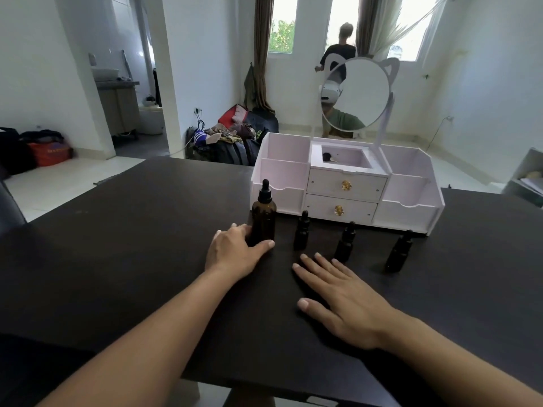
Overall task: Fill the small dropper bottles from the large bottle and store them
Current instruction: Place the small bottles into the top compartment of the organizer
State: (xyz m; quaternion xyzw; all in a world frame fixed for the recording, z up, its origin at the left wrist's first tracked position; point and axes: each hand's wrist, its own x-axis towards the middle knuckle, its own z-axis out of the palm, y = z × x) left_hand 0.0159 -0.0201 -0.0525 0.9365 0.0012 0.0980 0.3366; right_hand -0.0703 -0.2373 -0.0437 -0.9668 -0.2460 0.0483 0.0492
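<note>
Hands lie on a dark brown wooden table (117,245) in front of a white plastic cosmetic organiser (346,183) with two small drawers and a round mirror (357,95) on cat-eared posts. The left hand (235,249) is loosely curled around the base of the large amber glass dropper bottle (264,217), thumb across its front and fingers hidden behind it; whether the grip is firm cannot be told. That bottle stands upright just before the organiser's left corner, its black dropper cap on. The right hand (340,292) rests flat and open on the table, fingers spread, grasping nothing. Three small dark dropper bottles stand upright in a slanting row to the right: the first small bottle (302,230), the second small bottle (346,241) just beyond the right fingertips, and the third small bottle (400,251) farthest right. Their dark glass against the dark table makes any contents impossible to judge. A black object (326,156) in the organiser's top centre well is too small to identify.
</note>
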